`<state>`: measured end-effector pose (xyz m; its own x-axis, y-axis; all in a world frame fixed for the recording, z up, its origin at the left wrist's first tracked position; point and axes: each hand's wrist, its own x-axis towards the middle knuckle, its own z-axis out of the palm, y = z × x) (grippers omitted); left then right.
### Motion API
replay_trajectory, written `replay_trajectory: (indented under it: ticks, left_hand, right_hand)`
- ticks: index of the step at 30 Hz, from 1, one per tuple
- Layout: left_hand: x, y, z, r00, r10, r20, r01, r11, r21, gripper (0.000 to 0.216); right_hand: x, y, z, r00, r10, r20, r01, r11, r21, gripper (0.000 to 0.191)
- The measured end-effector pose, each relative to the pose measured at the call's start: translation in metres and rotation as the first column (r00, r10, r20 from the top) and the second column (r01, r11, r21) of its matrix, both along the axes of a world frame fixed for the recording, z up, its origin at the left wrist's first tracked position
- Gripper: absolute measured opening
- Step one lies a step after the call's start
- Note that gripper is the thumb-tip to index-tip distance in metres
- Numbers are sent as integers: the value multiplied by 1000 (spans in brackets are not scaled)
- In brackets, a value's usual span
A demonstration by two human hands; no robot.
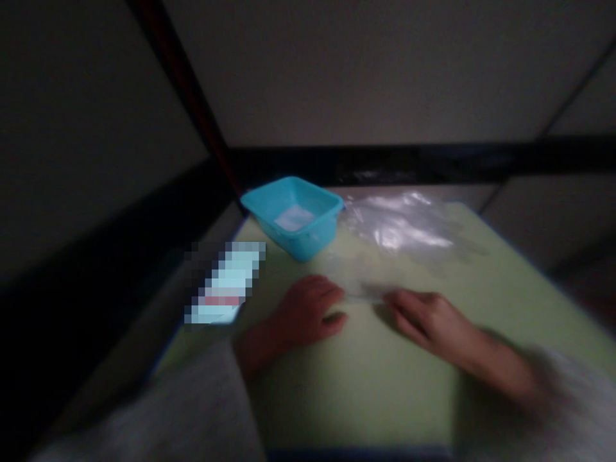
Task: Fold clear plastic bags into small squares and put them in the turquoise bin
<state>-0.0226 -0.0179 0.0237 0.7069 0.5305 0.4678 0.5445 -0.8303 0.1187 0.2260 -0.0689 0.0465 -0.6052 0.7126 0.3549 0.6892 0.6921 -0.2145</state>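
My left hand (308,311) and my right hand (428,317) rest close together on a pale green table (366,385). Between their fingertips lies a small clear plastic piece (366,294), blurred. Both hands have curled fingers that pinch its ends. A heap of clear plastic bags (402,224) lies just behind the hands. A turquoise plastic tub (296,215) stands at the table's far left with something white inside.
A pixelated pale card or packet (226,282) lies at the table's left edge. Dark panels and a black rail (433,163) close off the back; a dark post runs up the left. Grey sleeves cover both forearms.
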Motion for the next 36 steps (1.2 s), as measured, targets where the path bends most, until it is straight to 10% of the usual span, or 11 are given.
replay_trajectory:
  ticks: [13,30,33,36]
  left_hand:
    - [-2,8,-4,1000,-25,-13,25,1000,6,21]
    - [-5,6,13,912,223,344,-24,866,-500,31]
    - [-4,2,18,895,220,387,98,750,-655,30]
    - [-2,-1,19,851,293,437,252,503,-827,28]
  right_hand:
    - [1,7,3,998,-21,-64,33,980,197,21]
    - [9,10,1,815,-304,-493,293,951,-102,14]
    - [7,8,5,764,-327,-556,232,944,-235,15]
    - [3,6,9,697,-373,-612,142,909,-392,19]
